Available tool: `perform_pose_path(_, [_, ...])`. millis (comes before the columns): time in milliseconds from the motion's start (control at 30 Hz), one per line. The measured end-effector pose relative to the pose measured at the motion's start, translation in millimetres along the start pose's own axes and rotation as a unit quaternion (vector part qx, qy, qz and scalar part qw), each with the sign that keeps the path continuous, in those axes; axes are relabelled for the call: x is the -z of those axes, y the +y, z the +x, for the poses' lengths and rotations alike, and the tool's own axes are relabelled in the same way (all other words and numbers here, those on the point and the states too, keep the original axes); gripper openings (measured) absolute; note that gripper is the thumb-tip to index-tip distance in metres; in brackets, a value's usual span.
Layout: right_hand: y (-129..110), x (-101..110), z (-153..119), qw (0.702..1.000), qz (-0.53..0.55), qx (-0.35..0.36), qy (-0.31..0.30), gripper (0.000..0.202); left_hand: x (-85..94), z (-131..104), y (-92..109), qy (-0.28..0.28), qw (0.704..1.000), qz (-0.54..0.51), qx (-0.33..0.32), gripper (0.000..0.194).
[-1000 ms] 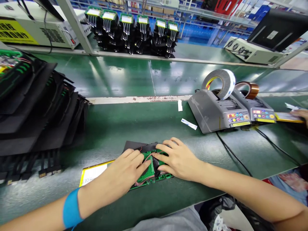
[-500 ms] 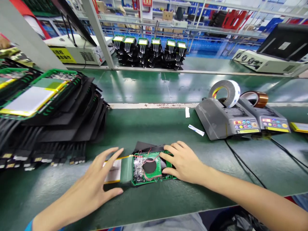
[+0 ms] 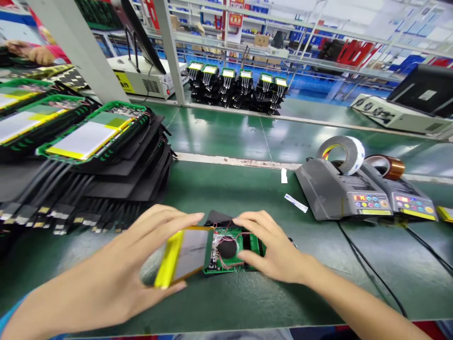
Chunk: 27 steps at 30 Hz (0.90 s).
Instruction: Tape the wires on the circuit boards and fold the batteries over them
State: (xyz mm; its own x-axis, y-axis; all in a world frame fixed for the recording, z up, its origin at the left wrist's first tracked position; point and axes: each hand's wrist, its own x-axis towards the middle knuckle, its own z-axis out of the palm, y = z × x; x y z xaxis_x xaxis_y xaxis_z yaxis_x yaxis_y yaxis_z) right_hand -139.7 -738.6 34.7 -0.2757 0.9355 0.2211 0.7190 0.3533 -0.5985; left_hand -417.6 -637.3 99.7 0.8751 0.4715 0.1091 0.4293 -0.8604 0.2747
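Observation:
A green-framed circuit board unit (image 3: 230,250) with a round black pad and thin wires lies on the green bench, a black flap behind it. My left hand (image 3: 138,255) grips a flat battery pack (image 3: 189,252) with yellow edges by its long sides, thumb in front and fingers behind. The pack's left end is tilted up, and its right end meets the board's left edge. My right hand (image 3: 271,243) rests on the right part of the unit, fingers at its far edge and thumb over the board.
Stacked units with batteries and cables (image 3: 95,132) stand at the left. Two tape dispensers (image 3: 339,189) with tape rolls are at the right, beside a small white strip (image 3: 296,203). More units (image 3: 237,89) sit behind. Another person's hands (image 3: 38,53) show at the upper left.
My left hand has closed on the battery pack and raised its left end off the bench. My right hand remains on the unit. The camera view has shifted, showing more of the left stacks.

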Motion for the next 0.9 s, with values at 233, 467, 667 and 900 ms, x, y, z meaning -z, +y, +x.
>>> perform_pose_path(233, [-37,-3,9,0.984,0.165,-0.039,0.046,0.085,-20.4,39,20,0.015,0.971,-0.239,0.010,0.031])
perform_pose_path(467, [-20,-7,-17,0.956,0.266,-0.091,0.087,0.067,-89.0,40,8,-0.019,0.977,-0.201,0.074,0.024])
perform_pose_path(667, [-13,-11,-29,0.953,0.266,-0.097,0.103,0.063,-113.8,52,21,0.059,0.976,-0.186,0.101,0.010])
perform_pose_path(900, [13,-14,-46,0.943,0.293,-0.120,0.100,0.054,-112.4,53,18,0.032,0.976,-0.187,0.109,0.011])
